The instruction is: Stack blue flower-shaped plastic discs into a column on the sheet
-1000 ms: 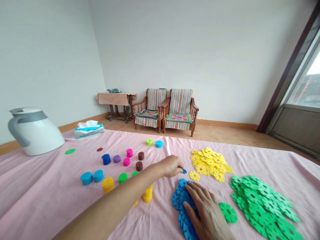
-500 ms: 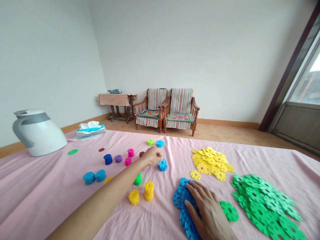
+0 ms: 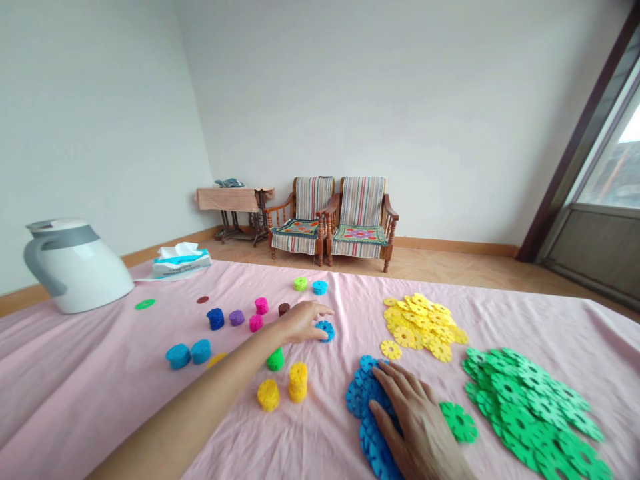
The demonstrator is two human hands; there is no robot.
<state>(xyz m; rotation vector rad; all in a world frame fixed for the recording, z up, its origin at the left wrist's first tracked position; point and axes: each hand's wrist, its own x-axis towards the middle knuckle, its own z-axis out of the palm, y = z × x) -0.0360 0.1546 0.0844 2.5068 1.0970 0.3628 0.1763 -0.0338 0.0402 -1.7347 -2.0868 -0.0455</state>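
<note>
While the L hand [image 3: 301,323] curls loosely over the small blue stack [image 3: 326,331], fingers on its rim, not clenched, the R hand [image 3: 410,420] lies flat and open on the blue disc pile [image 3: 358,399]. Light, square pinch best, w/ yellow stacks [image 3: 298,381] just nearby on pink cloth [image 3: 100,380].

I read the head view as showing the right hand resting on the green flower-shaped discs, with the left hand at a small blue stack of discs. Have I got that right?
Not quite. The head view shows the right hand resting on the blue flower-shaped discs, not the green discs, which lie further right. The left hand is indeed at the small blue stack.
</note>
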